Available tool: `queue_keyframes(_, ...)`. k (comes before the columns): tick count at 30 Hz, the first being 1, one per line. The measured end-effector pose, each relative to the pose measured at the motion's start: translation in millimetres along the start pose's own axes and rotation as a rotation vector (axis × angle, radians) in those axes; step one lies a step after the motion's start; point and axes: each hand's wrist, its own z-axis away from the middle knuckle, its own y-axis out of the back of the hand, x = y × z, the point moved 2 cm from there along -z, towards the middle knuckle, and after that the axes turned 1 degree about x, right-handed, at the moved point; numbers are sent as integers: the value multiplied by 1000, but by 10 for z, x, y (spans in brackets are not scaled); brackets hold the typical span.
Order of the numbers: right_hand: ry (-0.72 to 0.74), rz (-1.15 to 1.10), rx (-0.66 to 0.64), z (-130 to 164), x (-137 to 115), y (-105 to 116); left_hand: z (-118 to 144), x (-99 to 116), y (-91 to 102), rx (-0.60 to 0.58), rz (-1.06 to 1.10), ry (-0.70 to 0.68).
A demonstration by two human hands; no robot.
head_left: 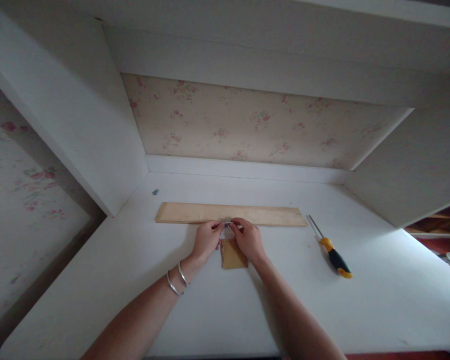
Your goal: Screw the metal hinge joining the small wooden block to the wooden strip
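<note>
Between my fingertips is a small metal piece [227, 224], perhaps a hinge, though it is too small to be sure. My left hand [207, 241] pinches its left end and my right hand [249, 239] its right end. It is at the front edge of a long pale wooden board [195, 213] lying flat across the white desktop. Just below my fingers lies a small square brown piece of wood or card [234, 255], its right side partly behind my right hand. Two silver bangles [175, 280] circle my left wrist.
A screwdriver [333, 255] with a black and yellow handle lies to the right, its tip toward the board's right end. Small metal bits, likely screws [155, 192], lie at the back left. White panels [405, 165] enclose the desktop [210, 315] left, right and above.
</note>
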Motion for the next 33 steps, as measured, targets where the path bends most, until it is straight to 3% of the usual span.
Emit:
queue_keyframes(7, 81, 105, 24, -11, -17, -1, -51, 15, -33, 32, -46, 28)
queue_keyframes(16, 105, 226, 17, 23, -55, 0, -80, -44, -40, -19, -26, 43)
queue_keyframes(26, 111, 367, -14, 37, -84, -3, -82, -71, -71, 22, -30, 35)
queue_keyframes(30, 109, 416, -21, 37, -97, -16, -71, -106, -6, 107, -71, -6)
queue_keyframes(33, 96, 435, -31, 31, -103, -30, -78, -101, 93, 164, -247, -158)
